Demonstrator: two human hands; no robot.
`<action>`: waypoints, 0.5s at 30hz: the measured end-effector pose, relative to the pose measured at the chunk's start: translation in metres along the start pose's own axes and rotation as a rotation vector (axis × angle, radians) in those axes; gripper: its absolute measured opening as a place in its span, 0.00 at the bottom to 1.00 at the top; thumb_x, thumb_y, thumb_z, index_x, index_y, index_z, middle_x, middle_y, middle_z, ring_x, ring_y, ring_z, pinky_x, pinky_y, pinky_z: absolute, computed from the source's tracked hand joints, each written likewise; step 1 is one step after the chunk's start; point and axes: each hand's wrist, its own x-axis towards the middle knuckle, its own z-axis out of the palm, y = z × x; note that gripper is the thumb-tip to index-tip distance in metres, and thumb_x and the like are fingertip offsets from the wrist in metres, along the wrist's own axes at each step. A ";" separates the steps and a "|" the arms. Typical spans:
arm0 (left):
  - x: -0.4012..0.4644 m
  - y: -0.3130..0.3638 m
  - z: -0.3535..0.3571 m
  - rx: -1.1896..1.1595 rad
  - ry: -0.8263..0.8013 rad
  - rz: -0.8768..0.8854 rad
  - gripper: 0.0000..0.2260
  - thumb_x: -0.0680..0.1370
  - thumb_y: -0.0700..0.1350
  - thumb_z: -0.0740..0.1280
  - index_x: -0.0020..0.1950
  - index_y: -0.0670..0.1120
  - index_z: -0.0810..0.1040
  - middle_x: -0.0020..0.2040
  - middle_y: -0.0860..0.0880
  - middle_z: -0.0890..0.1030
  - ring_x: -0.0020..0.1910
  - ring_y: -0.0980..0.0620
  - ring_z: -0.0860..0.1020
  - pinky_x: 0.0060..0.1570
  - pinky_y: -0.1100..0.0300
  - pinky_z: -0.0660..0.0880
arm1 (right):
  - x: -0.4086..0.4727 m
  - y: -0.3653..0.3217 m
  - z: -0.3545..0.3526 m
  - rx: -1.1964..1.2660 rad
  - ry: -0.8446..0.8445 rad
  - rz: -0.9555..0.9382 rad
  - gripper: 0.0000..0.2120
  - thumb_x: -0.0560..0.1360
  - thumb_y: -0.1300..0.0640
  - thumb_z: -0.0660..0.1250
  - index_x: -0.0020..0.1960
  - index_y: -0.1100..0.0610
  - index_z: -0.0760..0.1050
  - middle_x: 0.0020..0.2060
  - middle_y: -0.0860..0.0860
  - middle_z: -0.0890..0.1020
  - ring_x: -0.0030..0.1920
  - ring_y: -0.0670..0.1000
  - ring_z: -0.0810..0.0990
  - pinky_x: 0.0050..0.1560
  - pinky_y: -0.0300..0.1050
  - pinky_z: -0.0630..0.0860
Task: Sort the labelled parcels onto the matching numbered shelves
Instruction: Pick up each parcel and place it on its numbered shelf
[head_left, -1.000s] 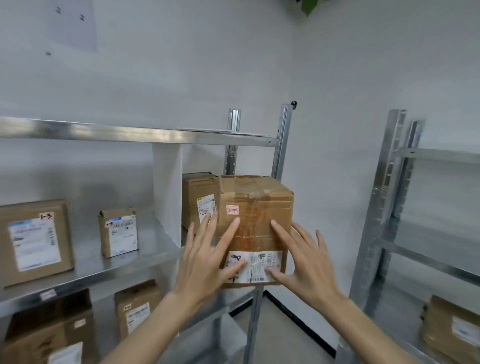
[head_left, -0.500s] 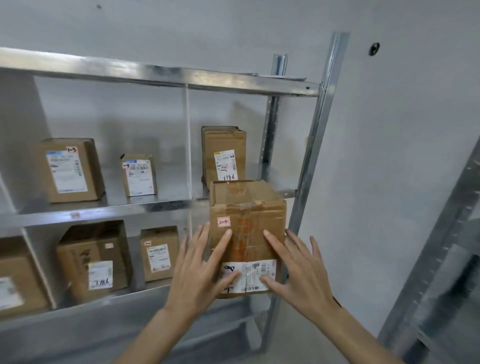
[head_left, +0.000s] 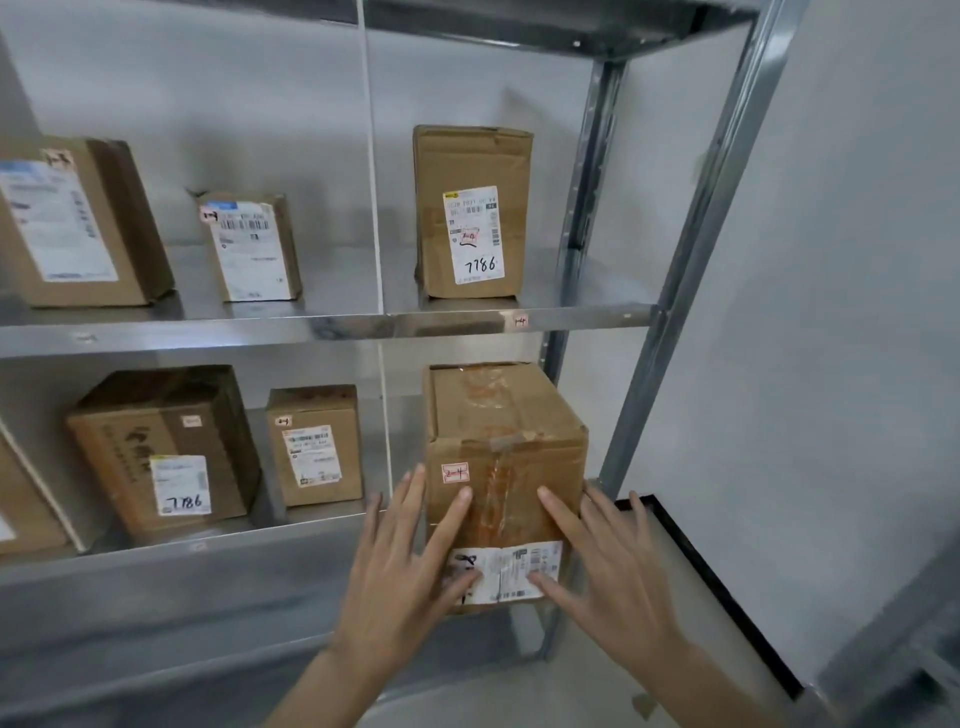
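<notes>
We press our left hand (head_left: 400, 566) and right hand (head_left: 613, 571), fingers straight and spread, flat against the front of the parcel (head_left: 506, 467) marked 2-4, at the lower shelf's (head_left: 156, 558) right-hand compartment.

A metal shelf unit (head_left: 524, 323) carries cardboard parcels on two levels, each split by a thin upright divider (head_left: 375, 218). On the upper shelf, two boxes (head_left: 78, 223) (head_left: 252, 247) stand left of the divider and a tall box (head_left: 470, 213) right. On the lower shelf (head_left: 218, 543), two boxes (head_left: 166, 447) (head_left: 317, 444) stand left, and a taped box (head_left: 498, 467) sits right at its near edge.
</notes>
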 end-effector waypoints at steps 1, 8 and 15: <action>-0.001 -0.005 0.010 0.003 -0.001 -0.005 0.38 0.78 0.67 0.59 0.83 0.53 0.52 0.81 0.38 0.58 0.81 0.42 0.54 0.73 0.41 0.58 | 0.002 0.002 0.010 0.009 0.004 -0.004 0.51 0.72 0.32 0.72 0.85 0.43 0.48 0.70 0.53 0.78 0.74 0.54 0.72 0.75 0.70 0.63; 0.005 -0.042 0.068 0.025 -0.003 -0.036 0.39 0.78 0.65 0.61 0.84 0.53 0.49 0.80 0.37 0.59 0.80 0.40 0.57 0.70 0.33 0.64 | 0.031 0.021 0.081 0.045 -0.006 -0.025 0.48 0.73 0.29 0.66 0.85 0.43 0.47 0.70 0.54 0.79 0.73 0.56 0.75 0.66 0.74 0.72; 0.012 -0.074 0.119 0.025 0.016 -0.034 0.38 0.78 0.62 0.60 0.84 0.53 0.48 0.80 0.38 0.58 0.81 0.42 0.55 0.73 0.39 0.63 | 0.054 0.038 0.148 0.053 0.017 -0.049 0.48 0.74 0.30 0.65 0.84 0.42 0.46 0.69 0.55 0.79 0.71 0.57 0.76 0.66 0.74 0.72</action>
